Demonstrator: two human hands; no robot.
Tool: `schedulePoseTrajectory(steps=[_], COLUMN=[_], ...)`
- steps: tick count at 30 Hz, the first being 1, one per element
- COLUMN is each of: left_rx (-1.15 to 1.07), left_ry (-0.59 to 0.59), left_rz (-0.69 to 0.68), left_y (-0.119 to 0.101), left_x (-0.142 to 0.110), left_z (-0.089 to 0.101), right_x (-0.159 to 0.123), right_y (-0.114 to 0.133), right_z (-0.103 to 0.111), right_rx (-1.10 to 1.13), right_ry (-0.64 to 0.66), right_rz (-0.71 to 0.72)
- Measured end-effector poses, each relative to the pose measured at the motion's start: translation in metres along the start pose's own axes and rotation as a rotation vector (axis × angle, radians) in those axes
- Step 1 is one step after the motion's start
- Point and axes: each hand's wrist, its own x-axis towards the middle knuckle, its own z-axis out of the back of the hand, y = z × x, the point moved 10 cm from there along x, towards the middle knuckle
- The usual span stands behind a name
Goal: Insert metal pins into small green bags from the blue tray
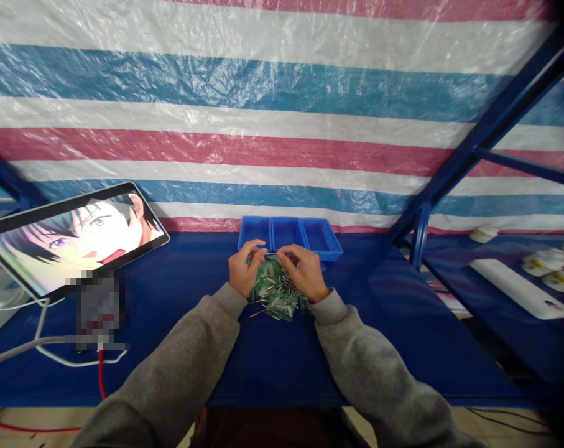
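A heap of small green parts with metal pins (276,291) lies on the blue table (272,354) right in front of me. My left hand (244,266) rests at the heap's left edge, fingers curled and pinched on a small piece I cannot make out. My right hand (304,270) lies over the heap's right side with its fingers bent and pinched toward the left hand. Both fingertips meet above the far end of the heap. Grey sleeves cover both forearms.
Three blue plastic bins (288,238) stand in a row just behind the heap. A tablet (71,239) showing a cartoon leans at the left, with white and red cables (71,354) below it. A blue steel frame (454,168) and a shelf with white items (519,286) are at the right.
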Motion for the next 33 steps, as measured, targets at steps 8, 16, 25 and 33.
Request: schedulePoseTrajectory(steps=[8,16,25,33], left_rx=[0.066,0.187,0.170,0.104], left_ry=[0.017,0.101,0.070,0.068], left_rz=[-0.113,-0.163,-0.191,-0.214], left_y=[-0.015,-0.014,-0.022,-0.027], left_x=[0.001,-0.003,-0.004,-0.003], left_z=[-0.002,-0.012,-0.008,-0.008], right_x=[-0.002,-0.003,-0.003,-0.003], right_y=[-0.011,-0.003,-0.003,-0.001], right_z=[0.007,0.006,0.007,0.000], right_rx=[0.000,-0.001,-0.062,-0.082], right_ry=[-0.047,-0.049,-0.062,-0.018], right_rz=[-0.059,0.008,0.026,0.075])
